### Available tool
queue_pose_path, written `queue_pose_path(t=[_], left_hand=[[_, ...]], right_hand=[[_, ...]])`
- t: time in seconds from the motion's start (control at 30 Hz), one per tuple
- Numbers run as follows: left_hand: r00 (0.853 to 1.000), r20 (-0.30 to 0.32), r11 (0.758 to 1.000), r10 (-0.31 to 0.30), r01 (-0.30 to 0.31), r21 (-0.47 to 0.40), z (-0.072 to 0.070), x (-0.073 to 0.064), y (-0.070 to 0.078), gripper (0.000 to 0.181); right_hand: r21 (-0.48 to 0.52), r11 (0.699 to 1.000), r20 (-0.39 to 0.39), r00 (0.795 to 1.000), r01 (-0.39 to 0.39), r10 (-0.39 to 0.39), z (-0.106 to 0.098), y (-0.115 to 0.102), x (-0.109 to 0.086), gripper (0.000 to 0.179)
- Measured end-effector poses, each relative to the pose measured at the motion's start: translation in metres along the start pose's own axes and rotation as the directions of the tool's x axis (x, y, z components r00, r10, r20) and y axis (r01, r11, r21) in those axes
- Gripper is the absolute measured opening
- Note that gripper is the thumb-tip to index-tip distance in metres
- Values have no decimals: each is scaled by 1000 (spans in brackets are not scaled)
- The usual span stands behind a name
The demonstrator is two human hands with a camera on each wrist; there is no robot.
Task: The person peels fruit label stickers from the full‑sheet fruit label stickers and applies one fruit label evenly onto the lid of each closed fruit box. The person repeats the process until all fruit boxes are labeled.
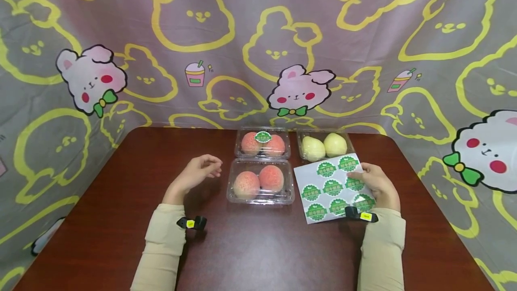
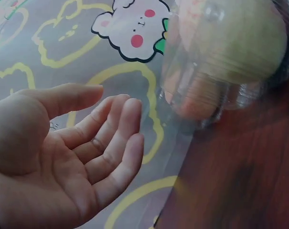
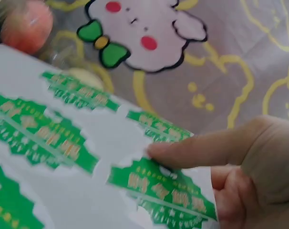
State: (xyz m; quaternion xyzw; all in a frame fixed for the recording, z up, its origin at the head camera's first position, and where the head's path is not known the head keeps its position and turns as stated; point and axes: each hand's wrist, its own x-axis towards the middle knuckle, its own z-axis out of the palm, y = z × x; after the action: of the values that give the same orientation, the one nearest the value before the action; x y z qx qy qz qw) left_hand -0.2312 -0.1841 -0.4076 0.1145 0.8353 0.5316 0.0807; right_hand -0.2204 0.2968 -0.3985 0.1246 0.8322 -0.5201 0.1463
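Observation:
My right hand [image 1: 379, 186] pinches the right edge of a white sticker sheet [image 1: 332, 187], thumb on top and fingers behind. Several green scalloped labels cover the sheet, with a bare patch at its upper left. To the left, my left hand [image 1: 196, 175] hangs with fingers loosely bent; its palm shows bare in the left wrist view. Just right of those fingers stands a clear plastic box [image 1: 258, 201] with two peaches [image 1: 271, 178] inside and no label on its lid. Behind it, a second peach box [image 1: 238, 149] bears a green label [image 1: 263, 137] on its lid.
A third clear box [image 1: 349, 147] with two pale yellow-green pears [image 1: 335, 145] stands at the back right, its front partly covered by the sheet. All rest on a dark reddish-brown table [image 1: 258, 250]. A printed cloth [image 1: 242, 21] hangs behind and along both sides.

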Motion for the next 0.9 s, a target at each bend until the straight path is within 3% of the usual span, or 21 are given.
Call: queue_pose_path(t=[0.17, 0.33, 0.47, 0.63, 0.8, 0.9], left_hand=[[998, -55, 1000, 16, -16, 14, -1, -3, 10, 28], [995, -96, 999, 30, -29, 17, -2, -5, 16, 26], [993, -114, 1000, 25, -26, -2, 0, -5, 17, 25], [988, -149, 999, 35, -39, -21, 2, -4, 16, 24], [983, -176, 998, 52, -58, -27, 5, -2, 17, 24], [980, -193, 997, 58, -65, -31, 7, -1, 18, 23]], right_hand=[[79, 991, -21, 994, 111, -109, -3, -12, -9, 51], [243, 945, -60, 976, 218, -210, -3, -22, -16, 22], [365, 901, -66, 972, 233, -225, -1, -25, -19, 7], [417, 875, -72, 968, 247, -240, 4, -28, -19, 4], [507, 823, -71, 964, 257, -257, 11, -35, -18, 9], [517, 812, -87, 961, 270, -264, 14, -39, -21, 9]])
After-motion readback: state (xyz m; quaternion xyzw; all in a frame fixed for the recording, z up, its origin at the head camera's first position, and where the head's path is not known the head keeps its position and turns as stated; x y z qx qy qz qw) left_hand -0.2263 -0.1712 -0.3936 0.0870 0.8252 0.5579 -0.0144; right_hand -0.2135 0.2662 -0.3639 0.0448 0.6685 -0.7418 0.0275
